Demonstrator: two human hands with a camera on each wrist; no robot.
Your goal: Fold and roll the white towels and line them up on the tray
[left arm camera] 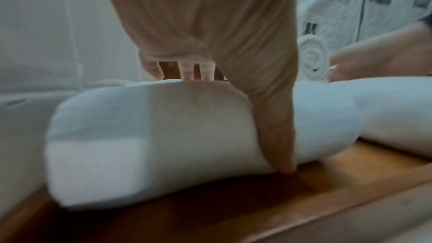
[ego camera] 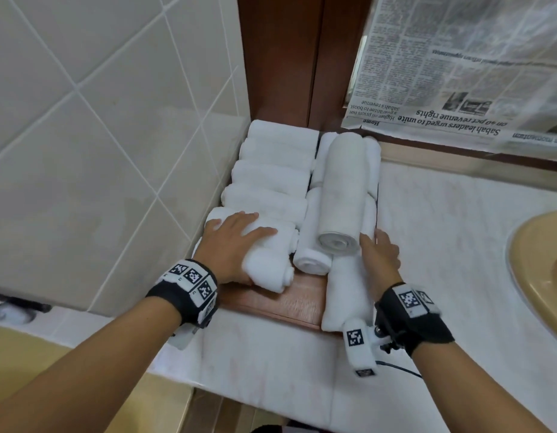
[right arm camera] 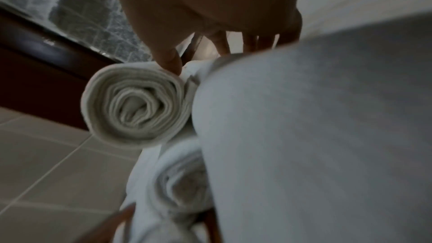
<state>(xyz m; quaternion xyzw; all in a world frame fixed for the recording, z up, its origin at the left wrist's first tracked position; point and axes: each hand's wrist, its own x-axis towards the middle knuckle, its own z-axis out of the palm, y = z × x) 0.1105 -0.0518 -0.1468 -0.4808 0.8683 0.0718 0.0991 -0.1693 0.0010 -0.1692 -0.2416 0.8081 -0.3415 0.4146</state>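
Spanning the corner is a pale bench (ego camera: 442, 232), with tiled wall (ego camera: 83, 120) on its left, newspaper (ego camera: 458, 73) hanging behind and a tan sink (ego camera: 546, 267) at its right edge. Sitting on the bench against the wall is a wooden tray (ego camera: 299, 303), carrying white rolled towels: a row lying crosswise on the left, and longer rolls lying lengthwise on the right, with one long roll (ego camera: 344, 189) resting on top of them. The left hand (ego camera: 236, 242) is lying over the nearest left towel (ego camera: 271, 260), fingers curling across its top and thumb (left arm camera: 278, 136) pressing down its near side to the tray floor. The right hand (ego camera: 380, 254) is reaching in beside the spiral end of the long roll, fingers extended and touching the towels there; whether it is gripping anything cannot be told.
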